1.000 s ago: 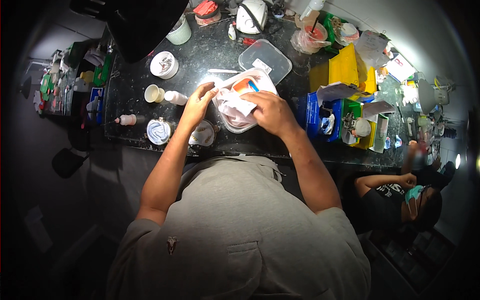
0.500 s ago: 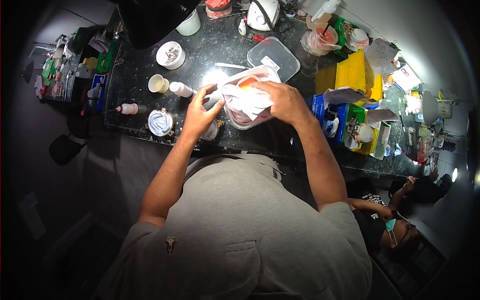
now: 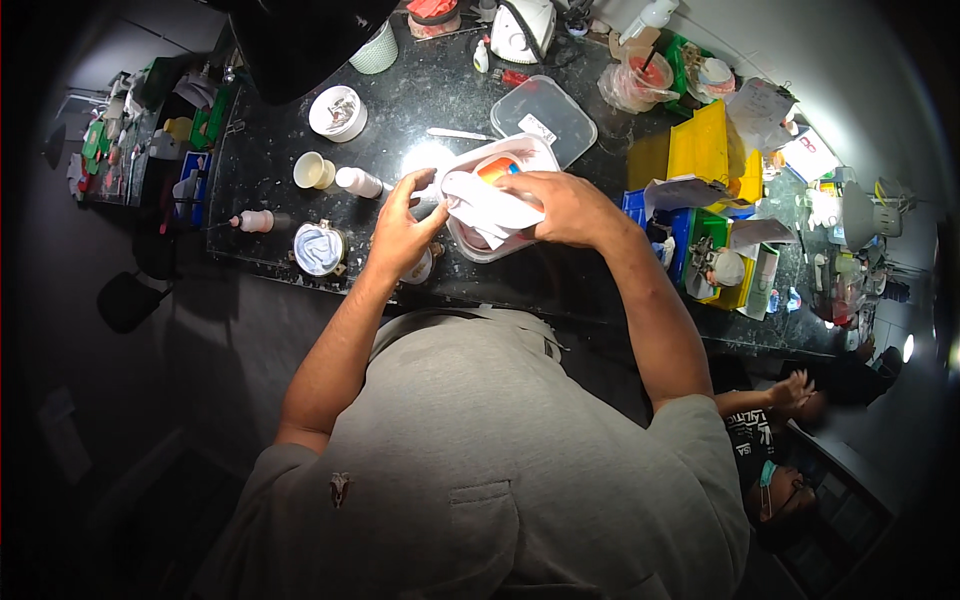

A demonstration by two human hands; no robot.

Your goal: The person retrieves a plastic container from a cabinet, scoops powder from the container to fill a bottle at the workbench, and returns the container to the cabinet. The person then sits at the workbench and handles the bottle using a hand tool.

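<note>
In front of me a clear plastic tub (image 3: 543,150) stands near the table's front edge. A folded white wrapping (image 3: 488,208), cloth or soft plastic, lies across its mouth, with an orange patch (image 3: 494,170) showing beside it. My right hand (image 3: 575,208) grips the wrapping's right side, fingers bent over it. On the other side my left hand (image 3: 405,228) is curled, its thumb and fingertips at the wrapping's left end by the tub's rim. Below that hand, a round flask mould (image 3: 422,268) is partly hidden. A clear lid (image 3: 560,112) with a white label lies behind the tub.
To the left are a plaster-filled flask (image 3: 319,248), a white bottle (image 3: 358,181), a cream cup (image 3: 314,171) and a white bowl (image 3: 338,113) of metal pieces. A knife (image 3: 458,133) lies behind. Yellow bins (image 3: 698,150) stand right; a masked person (image 3: 765,480) sits beyond.
My right hand has shifted slightly down across the wrapping, which looks flatter and more folded. My left hand has barely moved. The person at right has raised a hand.
</note>
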